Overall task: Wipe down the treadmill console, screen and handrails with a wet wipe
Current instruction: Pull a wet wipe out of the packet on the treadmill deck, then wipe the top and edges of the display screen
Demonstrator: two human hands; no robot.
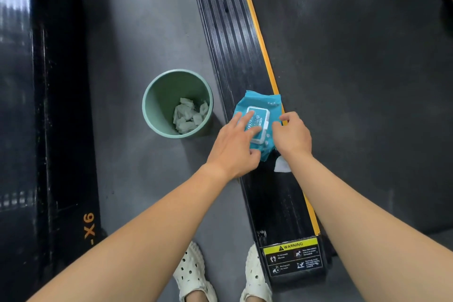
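- The left hand (232, 147) lays spread fingers (241, 121) flat on the wipe pack (259, 105); the right hand (293, 135) pinches the pack's right edge with curled fingers.
- The pack lies mid-frame on the treadmill side rail (232, 39).
- The bin (147, 110) to its left holds used wipes (188, 115), so some wiping looks done. Console, screen and handrails are out of view.

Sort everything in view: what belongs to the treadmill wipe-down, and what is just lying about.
Job: teal plastic wet-wipe pack with white flip lid; left hand pressing its lid; right hand pinching its edge; black ribbed treadmill side rail under it; pale green round bin of crumpled white wipes.
Lying about: black neighbouring machine marked X6; yellow warning sticker; white perforated clogs.
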